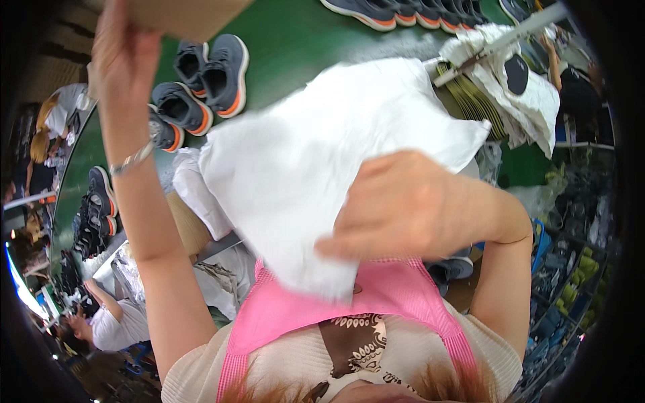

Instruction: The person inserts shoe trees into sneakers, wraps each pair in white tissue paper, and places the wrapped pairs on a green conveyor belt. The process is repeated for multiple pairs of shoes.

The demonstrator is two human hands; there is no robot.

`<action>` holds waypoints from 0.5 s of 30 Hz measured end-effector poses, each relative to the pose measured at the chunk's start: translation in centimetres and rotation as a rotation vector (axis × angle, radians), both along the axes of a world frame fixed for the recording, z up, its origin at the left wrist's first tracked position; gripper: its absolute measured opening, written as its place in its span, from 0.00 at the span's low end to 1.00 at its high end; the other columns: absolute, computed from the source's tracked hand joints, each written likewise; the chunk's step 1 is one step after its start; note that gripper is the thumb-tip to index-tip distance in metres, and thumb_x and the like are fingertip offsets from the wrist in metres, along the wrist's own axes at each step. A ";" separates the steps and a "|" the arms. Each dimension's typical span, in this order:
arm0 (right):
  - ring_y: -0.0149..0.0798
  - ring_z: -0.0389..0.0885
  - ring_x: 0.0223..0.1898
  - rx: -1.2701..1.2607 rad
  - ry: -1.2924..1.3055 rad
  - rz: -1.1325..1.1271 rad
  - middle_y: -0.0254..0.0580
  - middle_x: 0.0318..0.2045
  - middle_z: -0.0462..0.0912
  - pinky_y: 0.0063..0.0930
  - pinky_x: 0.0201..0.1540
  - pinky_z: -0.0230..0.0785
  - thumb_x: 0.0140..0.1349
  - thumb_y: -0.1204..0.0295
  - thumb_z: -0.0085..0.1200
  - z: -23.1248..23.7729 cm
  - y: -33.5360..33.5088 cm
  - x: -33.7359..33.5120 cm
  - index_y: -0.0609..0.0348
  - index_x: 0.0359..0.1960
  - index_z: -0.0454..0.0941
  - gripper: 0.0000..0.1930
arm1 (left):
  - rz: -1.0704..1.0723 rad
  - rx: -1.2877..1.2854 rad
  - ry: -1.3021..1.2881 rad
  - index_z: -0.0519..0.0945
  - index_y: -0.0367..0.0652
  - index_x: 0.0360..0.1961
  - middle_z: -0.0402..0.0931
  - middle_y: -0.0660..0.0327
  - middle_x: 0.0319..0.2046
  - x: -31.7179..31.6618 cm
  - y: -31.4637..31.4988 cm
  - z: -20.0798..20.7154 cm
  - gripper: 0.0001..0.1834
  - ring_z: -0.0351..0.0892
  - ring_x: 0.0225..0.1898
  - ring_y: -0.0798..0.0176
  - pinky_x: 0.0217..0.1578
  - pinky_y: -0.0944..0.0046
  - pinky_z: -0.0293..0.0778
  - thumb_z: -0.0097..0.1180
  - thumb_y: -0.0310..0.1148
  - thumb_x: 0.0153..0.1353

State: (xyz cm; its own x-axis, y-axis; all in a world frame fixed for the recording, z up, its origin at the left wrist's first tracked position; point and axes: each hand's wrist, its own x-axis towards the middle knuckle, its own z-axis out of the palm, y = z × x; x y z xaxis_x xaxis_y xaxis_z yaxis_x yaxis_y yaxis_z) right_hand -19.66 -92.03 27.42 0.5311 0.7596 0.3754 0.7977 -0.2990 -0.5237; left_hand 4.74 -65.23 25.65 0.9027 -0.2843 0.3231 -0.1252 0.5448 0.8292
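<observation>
My left hand (127, 54) is raised at the upper left, its thumb and fingers around the edge of a flat brown cardboard piece (188, 17) that is cut off by the top of the view. Motion smears the fingertips. In front of my chest, my right hand (410, 205) is closed, fingers curled, at the near right part of a large white paper sheet (289, 141). This sheet is crumpled, spreads across the middle and hangs over my pink apron (282, 312); its lower edge is blurred. Dark grey shoes (225, 74) with white and orange soles stand beyond my left forearm.
A row of similar shoes (383, 13) lines the far side of the green table (282, 40). Olive insoles (463, 94) lie stacked beside crumpled white paper (537, 111) under a metal bar (504, 43). Another person (121, 322) is at the lower left. Crates (571, 282) stand at right.
</observation>
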 end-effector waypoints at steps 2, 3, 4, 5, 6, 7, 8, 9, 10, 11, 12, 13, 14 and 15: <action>0.34 0.77 0.25 0.028 0.017 0.180 0.32 0.25 0.79 0.27 0.27 0.69 0.49 0.72 0.56 2.0 2.9 1.3 0.55 0.38 0.82 0.13 | -0.233 0.075 -0.106 0.77 0.41 0.50 0.79 0.60 0.49 1.7 0.2 -0.4 0.14 0.78 0.48 0.64 0.49 0.61 0.76 0.49 0.37 0.70; 0.33 0.77 0.24 0.049 0.023 0.208 0.32 0.25 0.79 0.25 0.25 0.68 0.50 0.72 0.56 2.6 4.1 1.8 0.55 0.39 0.82 0.13 | -0.366 0.038 -0.032 0.77 0.41 0.48 0.80 0.61 0.45 1.5 -1.3 -1.8 0.12 0.79 0.47 0.66 0.48 0.63 0.76 0.50 0.36 0.70; 0.32 0.76 0.23 0.109 0.017 0.157 0.32 0.25 0.79 0.25 0.24 0.68 0.50 0.72 0.56 3.1 4.9 2.3 0.54 0.38 0.83 0.12 | -0.350 0.177 -0.102 0.80 0.41 0.42 0.80 0.68 0.35 -1.1 -3.7 -2.3 0.12 0.78 0.38 0.74 0.37 0.71 0.74 0.55 0.39 0.67; 0.34 0.78 0.25 0.148 0.001 0.120 0.34 0.26 0.80 0.25 0.27 0.70 0.49 0.74 0.56 3.7 5.5 3.4 0.55 0.39 0.83 0.13 | -0.339 0.280 -0.023 0.79 0.41 0.44 0.80 0.68 0.37 -1.9 -3.3 -4.1 0.14 0.77 0.40 0.74 0.40 0.70 0.74 0.55 0.40 0.67; 0.36 0.80 0.28 0.167 -0.034 0.008 0.36 0.27 0.82 0.26 0.30 0.72 0.49 0.77 0.57 4.1 5.4 4.8 0.56 0.39 0.84 0.14 | -0.324 0.329 0.066 0.78 0.41 0.46 0.80 0.68 0.39 -4.0 -3.6 -4.6 0.15 0.77 0.41 0.74 0.42 0.71 0.73 0.55 0.41 0.67; 0.38 0.82 0.30 0.187 -0.049 -0.091 0.38 0.28 0.83 0.26 0.32 0.74 0.48 0.79 0.57 3.8 5.4 7.1 0.57 0.39 0.84 0.15 | -0.310 0.345 0.166 0.78 0.41 0.48 0.79 0.68 0.40 -5.8 -2.7 -5.3 0.17 0.77 0.43 0.74 0.43 0.71 0.73 0.56 0.43 0.66; 0.39 0.84 0.32 0.209 -0.032 -0.223 0.40 0.29 0.84 0.26 0.35 0.76 0.47 0.81 0.57 4.4 5.3 8.4 0.59 0.40 0.85 0.16 | -0.318 0.318 0.211 0.78 0.41 0.48 0.79 0.68 0.40 -7.6 -2.0 -5.2 0.17 0.77 0.42 0.74 0.44 0.71 0.73 0.56 0.42 0.66; 0.41 0.84 0.35 0.434 0.223 -0.251 0.45 0.33 0.85 0.24 0.42 0.75 0.53 0.81 0.57 4.5 5.3 10.0 0.62 0.40 0.83 0.12 | -0.321 0.284 0.245 0.78 0.41 0.48 0.79 0.67 0.40 -8.9 -1.1 -5.0 0.17 0.77 0.42 0.74 0.44 0.71 0.73 0.55 0.42 0.66; 0.45 0.82 0.33 0.433 0.304 -0.325 0.48 0.33 0.84 0.30 0.39 0.75 0.59 0.72 0.58 4.4 4.6 12.3 0.60 0.41 0.83 0.10 | -0.336 0.242 0.279 0.78 0.41 0.48 0.79 0.67 0.40 -9.9 -0.6 -5.3 0.17 0.77 0.42 0.74 0.44 0.71 0.73 0.55 0.42 0.66; 0.33 0.82 0.36 0.338 0.479 -0.498 0.39 0.36 0.84 0.25 0.41 0.75 0.61 0.75 0.56 4.8 4.4 14.0 0.64 0.44 0.81 0.11 | -0.348 0.199 0.315 0.78 0.41 0.48 0.79 0.67 0.40 -10.4 -0.2 -6.4 0.17 0.77 0.42 0.74 0.44 0.71 0.73 0.55 0.42 0.67; 0.23 0.78 0.36 0.436 0.542 -0.712 0.32 0.32 0.85 0.18 0.41 0.71 0.64 0.78 0.52 3.9 4.9 15.9 0.64 0.37 0.85 0.08 | -0.353 0.160 0.346 0.78 0.41 0.48 0.79 0.66 0.40 -10.5 0.1 -7.6 0.17 0.77 0.42 0.73 0.44 0.71 0.73 0.55 0.42 0.67; 0.25 0.79 0.34 0.487 0.489 -0.606 0.32 0.33 0.85 0.18 0.41 0.71 0.65 0.77 0.52 1.9 3.4 18.3 0.64 0.39 0.84 0.08 | -0.342 0.129 0.360 0.78 0.41 0.48 0.79 0.66 0.40 -11.1 0.7 -7.9 0.17 0.77 0.42 0.73 0.44 0.71 0.73 0.55 0.41 0.67; 0.26 0.78 0.35 0.458 0.534 -0.630 0.32 0.32 0.84 0.19 0.40 0.70 0.64 0.74 0.54 1.3 3.8 19.6 0.64 0.40 0.84 0.08 | -0.317 0.108 0.374 0.78 0.40 0.49 0.79 0.66 0.40 -11.6 1.3 -8.1 0.17 0.77 0.42 0.73 0.44 0.71 0.73 0.55 0.41 0.67; 0.27 0.78 0.35 0.346 0.346 -0.718 0.33 0.33 0.84 0.20 0.40 0.70 0.63 0.72 0.56 0.7 4.1 19.9 0.63 0.42 0.83 0.10 | -0.292 0.089 0.386 0.78 0.40 0.49 0.79 0.66 0.40 -11.9 1.8 -8.3 0.17 0.77 0.42 0.73 0.44 0.71 0.73 0.55 0.41 0.67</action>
